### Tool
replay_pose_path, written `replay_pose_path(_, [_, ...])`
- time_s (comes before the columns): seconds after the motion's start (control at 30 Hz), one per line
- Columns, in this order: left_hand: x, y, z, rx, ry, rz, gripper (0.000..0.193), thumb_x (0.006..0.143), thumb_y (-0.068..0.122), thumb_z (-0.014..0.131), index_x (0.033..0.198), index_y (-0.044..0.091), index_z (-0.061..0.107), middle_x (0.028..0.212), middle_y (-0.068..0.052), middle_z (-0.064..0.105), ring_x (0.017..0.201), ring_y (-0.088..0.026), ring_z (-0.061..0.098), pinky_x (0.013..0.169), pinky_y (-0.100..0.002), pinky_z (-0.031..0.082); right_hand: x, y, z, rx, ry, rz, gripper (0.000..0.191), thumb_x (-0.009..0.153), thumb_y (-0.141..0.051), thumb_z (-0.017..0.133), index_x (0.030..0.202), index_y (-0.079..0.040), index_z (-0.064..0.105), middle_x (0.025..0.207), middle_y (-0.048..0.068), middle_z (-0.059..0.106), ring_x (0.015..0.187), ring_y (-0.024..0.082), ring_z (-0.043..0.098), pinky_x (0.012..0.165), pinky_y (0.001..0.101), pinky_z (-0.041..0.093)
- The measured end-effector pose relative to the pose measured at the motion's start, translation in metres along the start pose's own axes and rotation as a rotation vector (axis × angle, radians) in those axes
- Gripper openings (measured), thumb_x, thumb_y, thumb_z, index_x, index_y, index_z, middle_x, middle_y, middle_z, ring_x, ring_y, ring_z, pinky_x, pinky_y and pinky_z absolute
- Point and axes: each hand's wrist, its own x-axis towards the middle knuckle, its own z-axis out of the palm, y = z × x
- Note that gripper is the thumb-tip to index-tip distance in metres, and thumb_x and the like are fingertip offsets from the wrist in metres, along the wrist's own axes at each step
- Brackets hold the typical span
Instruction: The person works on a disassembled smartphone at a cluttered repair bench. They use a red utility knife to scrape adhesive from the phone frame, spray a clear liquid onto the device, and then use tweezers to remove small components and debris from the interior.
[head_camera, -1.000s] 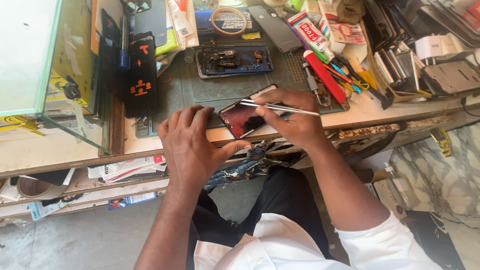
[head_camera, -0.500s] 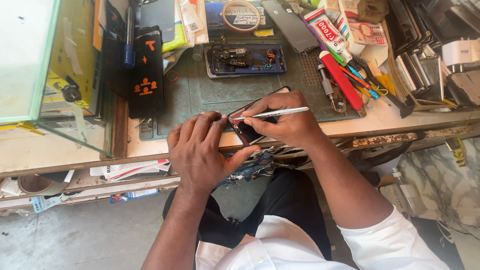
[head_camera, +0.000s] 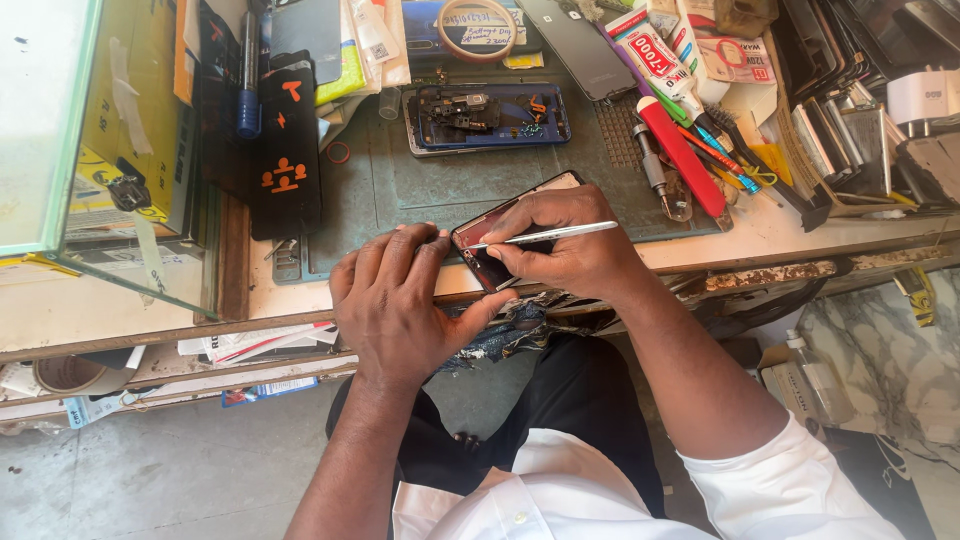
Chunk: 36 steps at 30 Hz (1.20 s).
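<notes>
Head view: grey-green rubber work mat (head_camera: 400, 190) spans centre top; at its lower edge, left hand (head_camera: 400, 300) clamps a dark rectangular phone screen (head_camera: 490, 250), while right hand (head_camera: 570, 245) pinches slim metal tweezers (head_camera: 545, 236) against it.

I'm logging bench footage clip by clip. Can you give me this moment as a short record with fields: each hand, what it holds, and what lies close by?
left hand: steadies the lower end of the dark flat phone at the bench edge
right hand: grips a thin silver metal tool, its tip on the phone
work surface: grey-green cutting mat
behind the phone: opened blue phone body with exposed parts
right of mat: long red-handled tool
far edge: roll of tape
</notes>
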Motion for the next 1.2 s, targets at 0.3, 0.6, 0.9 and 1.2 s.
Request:
replay_pose_path(0.3, [0.0,0.001,0.0,0.004,0.002,-0.01,0.081,0.082,0.086,0.063,0.106,0.01,0.078,0.112,-0.005,0.071,0.109,-0.023,0.065,0.099,-0.044,0.041,0.0,-0.006,0.004,0.039,0.01,0.003,0.011,0.09,-0.006,0.08,0.099,-0.002,0.074,0.105,0.011,0.08,0.098,0.018,0.079,0.087,0.0306,0.062])
replay_pose_path(0.6, [0.0,0.002,-0.001,-0.009,0.011,-0.012,0.079,0.083,0.084,0.066,0.107,0.009,0.078,0.112,-0.004,0.071,0.11,-0.022,0.065,0.099,-0.043,0.041,0.003,-0.011,0.01,-0.21,0.061,-0.098,0.016,0.088,-0.005,0.082,0.103,-0.006,0.076,0.1,0.008,0.079,0.094,0.021,0.079,0.082,0.0312,0.062])
replay_pose_path(0.9, [0.004,0.005,-0.007,-0.044,0.019,-0.017,0.078,0.082,0.083,0.068,0.107,0.009,0.078,0.112,-0.005,0.071,0.109,-0.022,0.065,0.098,-0.043,0.041,0.002,-0.014,0.012,-0.295,0.113,-0.088,0.016,0.088,-0.009,0.082,0.103,-0.006,0.076,0.097,0.007,0.079,0.087,0.021,0.078,0.077,0.0333,0.06])
replay_pose_path(1.2, [0.01,0.011,-0.013,-0.056,-0.008,-0.072,0.082,0.075,0.081,0.076,0.114,0.01,0.079,0.114,-0.004,0.069,0.107,-0.021,0.06,0.097,-0.043,0.039,-0.001,-0.016,0.009,-0.308,0.157,0.009,0.013,0.088,-0.01,0.083,0.097,-0.005,0.076,0.091,0.009,0.078,0.083,0.022,0.077,0.075,0.0338,0.058])
